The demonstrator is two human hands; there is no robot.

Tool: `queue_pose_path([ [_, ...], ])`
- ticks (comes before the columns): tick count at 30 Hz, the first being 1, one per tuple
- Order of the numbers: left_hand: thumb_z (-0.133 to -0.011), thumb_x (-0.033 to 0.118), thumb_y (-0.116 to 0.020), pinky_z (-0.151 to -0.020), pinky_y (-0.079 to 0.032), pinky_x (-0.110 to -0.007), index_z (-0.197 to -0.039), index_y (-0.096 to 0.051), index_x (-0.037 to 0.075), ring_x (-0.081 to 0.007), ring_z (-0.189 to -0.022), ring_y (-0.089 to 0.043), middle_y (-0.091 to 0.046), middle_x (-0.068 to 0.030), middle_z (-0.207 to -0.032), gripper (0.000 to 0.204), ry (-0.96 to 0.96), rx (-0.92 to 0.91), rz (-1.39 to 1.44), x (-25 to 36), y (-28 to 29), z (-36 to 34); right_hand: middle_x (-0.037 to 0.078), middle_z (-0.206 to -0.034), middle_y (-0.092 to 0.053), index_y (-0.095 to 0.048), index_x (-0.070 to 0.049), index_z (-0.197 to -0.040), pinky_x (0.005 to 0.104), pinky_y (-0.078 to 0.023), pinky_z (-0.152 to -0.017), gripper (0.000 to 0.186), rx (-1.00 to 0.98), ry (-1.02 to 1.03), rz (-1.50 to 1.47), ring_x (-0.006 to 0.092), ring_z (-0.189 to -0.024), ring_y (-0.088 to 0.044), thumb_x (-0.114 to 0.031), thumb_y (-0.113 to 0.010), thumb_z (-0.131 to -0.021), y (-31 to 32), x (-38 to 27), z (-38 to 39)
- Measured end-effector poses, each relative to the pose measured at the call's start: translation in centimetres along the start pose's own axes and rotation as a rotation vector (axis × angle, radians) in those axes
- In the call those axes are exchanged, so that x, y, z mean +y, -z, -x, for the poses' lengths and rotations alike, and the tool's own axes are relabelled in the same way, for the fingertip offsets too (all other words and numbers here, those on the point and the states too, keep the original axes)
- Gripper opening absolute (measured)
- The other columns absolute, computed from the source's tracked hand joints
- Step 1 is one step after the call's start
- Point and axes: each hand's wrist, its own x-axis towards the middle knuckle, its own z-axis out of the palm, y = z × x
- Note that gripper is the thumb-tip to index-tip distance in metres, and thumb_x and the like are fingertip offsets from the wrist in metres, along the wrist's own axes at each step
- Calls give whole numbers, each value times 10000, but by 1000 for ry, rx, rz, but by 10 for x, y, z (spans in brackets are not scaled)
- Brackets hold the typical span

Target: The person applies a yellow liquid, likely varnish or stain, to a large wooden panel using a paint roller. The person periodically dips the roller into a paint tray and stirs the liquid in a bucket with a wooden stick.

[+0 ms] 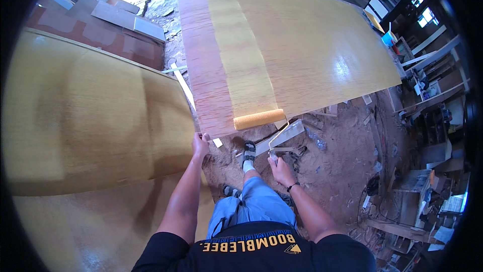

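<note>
A large board [312, 40] lies raised ahead of me, coated mostly yellow, with a pinker strip along its left side and a lighter yellow band beside that. My left hand [200, 145] grips the board's near left corner. My right hand [282, 170] holds the handle of a paint roller, whose yellow-soaked sleeve [258, 119] rests on the board's near edge at the foot of the light band. A second yellow-coated panel [90, 121] is at my left.
Wood offcuts [279, 136] lie on the dirt floor around my feet. A pale blue container [388, 39] sits at the board's far right edge. Cluttered wooden stands [412, 186] line the right side. Panels and planks [115, 15] lie at the back left.
</note>
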Motion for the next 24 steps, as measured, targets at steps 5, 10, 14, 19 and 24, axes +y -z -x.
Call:
queue_pose_path([
  [5,-989,213,-640,-633,-548,-356,-1066,-592,-34,-192,-671,-676,-712,-145,-895,264,-17,-11,-101,18,-2,10,143,-646,-623,-526,18,-955,377,-494,-437,494,63,105,-65,235,-467,-631,-471,-507,-1020,-8,34,11],
  [10,-994,212,-629,-609,-547,-340,-1065,-589,-28,-189,-648,-680,-711,-141,-888,253,-13,-57,-74,1,4,0,138,-641,-616,-525,10,-941,368,-493,-430,454,-98,58,-103,211,-445,-619,-435,-500,-1030,-11,18,32],
  [14,-1036,228,-551,-635,-563,-320,-1105,-579,9,-191,-728,-699,-702,-125,-992,231,72,-189,183,-11,3,-9,290,-816,-661,-538,30,-983,539,-524,-668,446,-5,212,45,439,-744,-683,-409,-482,-1030,-33,-5,44],
  [19,-1075,266,-472,-712,-574,-324,-1238,-586,69,-206,-863,-695,-673,-72,-1046,280,254,-330,704,-38,13,-11,329,-892,-660,-537,36,-1023,577,-500,-749,477,-2,163,25,486,-850,-663,-437,-470,-1025,-58,-29,32],
  [24,-1079,256,-463,-760,-573,-321,-1286,-578,69,-204,-921,-695,-676,-74,-1055,301,286,-340,827,-41,18,2,384,-1011,-634,-529,74,-1074,606,-474,-853,524,-84,57,-25,544,-994,-608,-444,-473,-1017,-61,-68,-19],
])
